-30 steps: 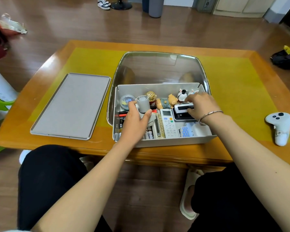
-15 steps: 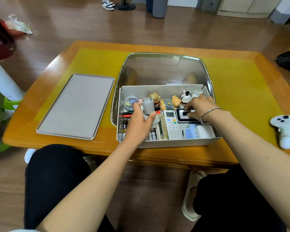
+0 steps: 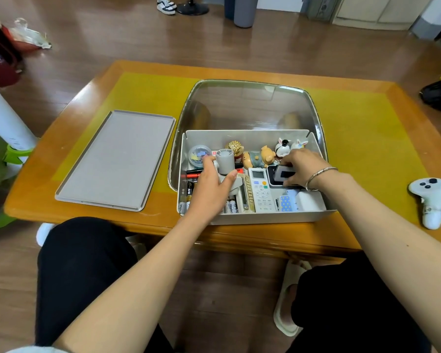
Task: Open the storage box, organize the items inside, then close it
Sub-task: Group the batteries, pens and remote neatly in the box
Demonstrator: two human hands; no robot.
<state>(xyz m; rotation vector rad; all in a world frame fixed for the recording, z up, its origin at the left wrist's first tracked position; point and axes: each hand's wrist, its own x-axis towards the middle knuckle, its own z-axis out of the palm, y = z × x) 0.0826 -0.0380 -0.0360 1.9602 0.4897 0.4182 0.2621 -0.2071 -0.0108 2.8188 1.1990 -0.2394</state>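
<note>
Lifted since a moment ago, the small grey-and-black rectangular device [image 3: 285, 173] tilts in the right hand [image 3: 303, 169]'s pinching grip. Left hand [image 3: 210, 188]'s grip curls round the grey cylindrical gadget [image 3: 225, 162], leftward, near the open white plastic storage box [image 3: 265, 217]'s left wall; open bench [image 3: 362, 128] lies right.

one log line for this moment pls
stage: organizing | storage box: open, lid on table beside it | left hand: holds small grey fan | right hand: grips black-and-grey device
</note>
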